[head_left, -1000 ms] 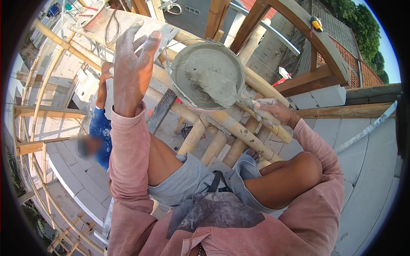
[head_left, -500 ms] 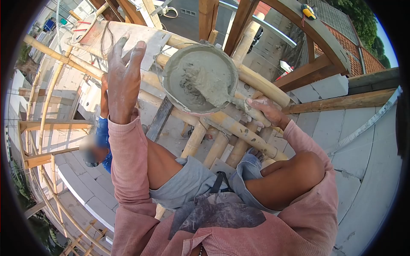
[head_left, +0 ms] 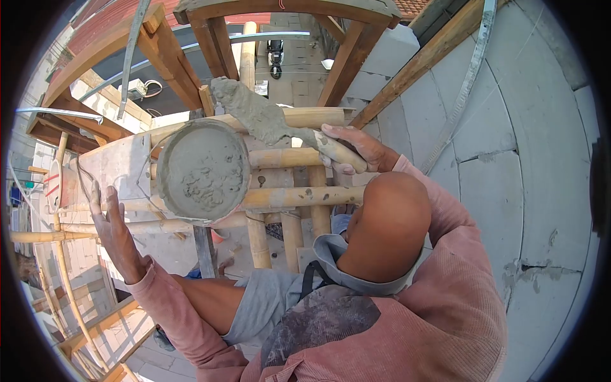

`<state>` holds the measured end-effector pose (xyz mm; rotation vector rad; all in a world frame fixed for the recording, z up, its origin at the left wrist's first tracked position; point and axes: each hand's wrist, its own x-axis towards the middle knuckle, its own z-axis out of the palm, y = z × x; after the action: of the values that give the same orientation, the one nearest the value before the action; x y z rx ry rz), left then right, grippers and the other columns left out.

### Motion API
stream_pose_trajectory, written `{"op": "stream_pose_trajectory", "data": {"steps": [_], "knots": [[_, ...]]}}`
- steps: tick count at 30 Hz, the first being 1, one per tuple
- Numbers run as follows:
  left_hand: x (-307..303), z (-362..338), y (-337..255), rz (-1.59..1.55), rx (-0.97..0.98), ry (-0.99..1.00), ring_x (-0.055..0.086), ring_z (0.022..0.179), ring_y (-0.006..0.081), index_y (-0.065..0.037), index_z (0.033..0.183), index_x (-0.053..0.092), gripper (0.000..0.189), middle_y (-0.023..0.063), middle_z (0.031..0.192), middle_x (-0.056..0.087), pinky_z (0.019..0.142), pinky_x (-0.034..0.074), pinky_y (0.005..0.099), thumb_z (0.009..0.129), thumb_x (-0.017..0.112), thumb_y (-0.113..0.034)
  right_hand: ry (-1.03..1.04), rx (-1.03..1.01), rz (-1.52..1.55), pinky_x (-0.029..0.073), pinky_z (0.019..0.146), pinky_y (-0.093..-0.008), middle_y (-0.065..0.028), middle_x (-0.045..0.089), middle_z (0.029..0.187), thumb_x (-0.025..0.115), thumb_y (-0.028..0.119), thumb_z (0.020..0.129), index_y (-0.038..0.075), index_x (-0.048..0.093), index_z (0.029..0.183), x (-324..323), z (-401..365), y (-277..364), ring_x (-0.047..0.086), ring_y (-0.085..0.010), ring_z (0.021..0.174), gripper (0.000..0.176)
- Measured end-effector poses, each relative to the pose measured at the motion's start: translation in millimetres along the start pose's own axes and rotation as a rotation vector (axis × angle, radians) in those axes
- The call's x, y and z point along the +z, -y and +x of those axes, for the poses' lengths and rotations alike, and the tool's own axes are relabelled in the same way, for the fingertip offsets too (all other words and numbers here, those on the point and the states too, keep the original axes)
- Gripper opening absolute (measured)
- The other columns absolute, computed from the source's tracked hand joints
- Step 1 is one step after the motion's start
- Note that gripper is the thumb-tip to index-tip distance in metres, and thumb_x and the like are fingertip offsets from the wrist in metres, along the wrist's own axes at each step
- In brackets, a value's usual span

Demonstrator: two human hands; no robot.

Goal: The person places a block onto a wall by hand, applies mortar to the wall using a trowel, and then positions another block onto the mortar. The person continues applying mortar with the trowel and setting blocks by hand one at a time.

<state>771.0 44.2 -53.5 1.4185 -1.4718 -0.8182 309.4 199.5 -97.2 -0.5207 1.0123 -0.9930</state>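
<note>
My right hand (head_left: 363,148) is wrapped round the handle of a trowel (head_left: 261,118), whose blade carries a heap of wet grey mortar. The blade is raised above and to the right of a round bucket (head_left: 203,170) of the same mortar, over the bamboo poles. My left hand (head_left: 116,232) is raised to the left of the bucket, fingers spread and holding nothing. Both hands have grey smears on them.
Bamboo poles (head_left: 305,197) form the platform under the bucket. Curved wooden framing (head_left: 172,63) rises beyond it. A pale block wall (head_left: 490,191) stands close on my right, with a metal strip (head_left: 461,105) along it. A wooden beam (head_left: 426,67) slopes beside the wall.
The trowel has come up out of the bucket with mortar on its blade. The view has turned towards the right wall. Little of the co-worker at the left still shows.
</note>
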Motion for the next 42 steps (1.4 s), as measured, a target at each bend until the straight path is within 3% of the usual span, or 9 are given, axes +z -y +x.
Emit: {"op": "stream_pose_trajectory", "data": {"steps": [11, 15, 18, 24, 28, 32, 35, 42], "knots": [[15.2, 13.4, 16.9, -0.056, -0.042, 0.089, 0.047, 0.137, 0.0319, -0.001, 0.152, 0.039, 0.071, 0.0184, 0.154, 0.040, 0.116, 0.035, 0.0442, 0.100, 0.059, -0.045, -0.664, -0.391, -0.030, 0.042, 0.038, -0.0221, -0.0085, 0.062, 0.079, 0.056, 0.038, 0.101, 0.005, 0.057, 0.113, -72.2, -144.6, 70.1, 0.052, -0.0104, 0.047, 0.035], [22.0, 13.1, 10.7, -0.073, -0.090, 0.067, 0.044, 0.141, 0.0266, -0.008, 0.155, 0.038, 0.068, 0.0140, 0.155, 0.040, 0.113, 0.034, 0.0416, 0.100, 0.060, -0.041, -0.857, -0.417, -0.060, 0.046, 0.041, -0.0220, -0.0075, 0.060, 0.079, 0.055, 0.034, 0.101, 0.003, 0.056, 0.114, -97.3, -154.2, 103.0, 0.052, -0.0102, 0.049, 0.034], [26.0, 10.9, 4.7, -0.005, -0.041, 0.075, 0.052, 0.130, 0.0301, -0.001, 0.153, 0.037, 0.073, 0.0187, 0.153, 0.042, 0.110, 0.042, 0.0440, 0.101, 0.058, -0.047, -1.007, -0.383, -0.134, 0.046, 0.038, -0.0171, -0.0042, 0.060, 0.079, 0.054, 0.031, 0.102, 0.004, 0.054, 0.113, -111.7, -129.4, 132.4, 0.053, -0.0069, 0.049, 0.029], [13.7, 24.4, 33.4, 0.069, 0.012, 0.172, 0.048, 0.135, 0.0290, -0.002, 0.154, 0.036, 0.073, 0.0187, 0.156, 0.037, 0.111, 0.040, 0.0433, 0.101, 0.058, -0.047, -0.880, -0.266, -0.317, 0.050, 0.042, -0.0193, -0.0058, 0.060, 0.079, 0.059, 0.029, 0.100, 0.005, 0.055, 0.112, -141.8, -80.9, 183.0, 0.056, -0.0072, 0.054, 0.027], [15.8, 20.0, 26.6, -0.025, -0.052, 0.119, 0.041, 0.139, 0.0337, -0.004, 0.157, 0.032, 0.078, 0.0179, 0.158, 0.034, 0.114, 0.035, 0.0474, 0.099, 0.061, -0.047, -0.777, -0.164, -0.289, 0.051, 0.042, -0.0175, -0.0058, 0.060, 0.081, 0.062, 0.028, 0.099, 0.004, 0.056, 0.109, -166.5, -104.7, 214.7, 0.057, -0.0064, 0.056, 0.027], [9.7, 29.4, 46.9, 0.050, -0.022, 0.198, 0.039, 0.141, 0.0327, -0.004, 0.156, 0.032, 0.078, 0.0184, 0.158, 0.031, 0.114, 0.034, 0.0498, 0.099, 0.061, -0.048, -0.820, -0.240, -0.262, 0.051, 0.041, -0.0133, -0.0062, 0.061, 0.081, 0.064, 0.027, 0.098, 0.001, 0.055, 0.107, -169.7, -101.2, 194.8, 0.055, -0.0046, 0.052, 0.028], [13.8, 29.2, 45.9, 0.094, 0.021, 0.213, 0.040, 0.140, 0.0328, -0.004, 0.156, 0.032, 0.078, 0.0187, 0.157, 0.033, 0.114, 0.034, 0.0492, 0.099, 0.062, -0.047, -0.723, -0.256, -0.183, 0.051, 0.040, -0.0142, -0.0070, 0.061, 0.081, 0.064, 0.026, 0.098, 0.000, 0.055, 0.108, -167.2, -110.9, 195.5, 0.055, -0.0049, 0.052, 0.029], [30.1, 22.7, 28.4, 0.069, -0.002, 0.225, 0.042, 0.141, 0.0343, -0.004, 0.157, 0.030, 0.079, 0.0203, 0.156, 0.035, 0.115, 0.033, 0.0478, 0.098, 0.063, -0.045, -0.760, -0.242, -0.289, 0.051, 0.039, -0.0145, -0.0053, 0.058, 0.079, 0.068, 0.031, 0.097, 0.001, 0.055, 0.112, -161.7, -105.8, 189.9, 0.057, -0.0052, 0.051, 0.036]]}}
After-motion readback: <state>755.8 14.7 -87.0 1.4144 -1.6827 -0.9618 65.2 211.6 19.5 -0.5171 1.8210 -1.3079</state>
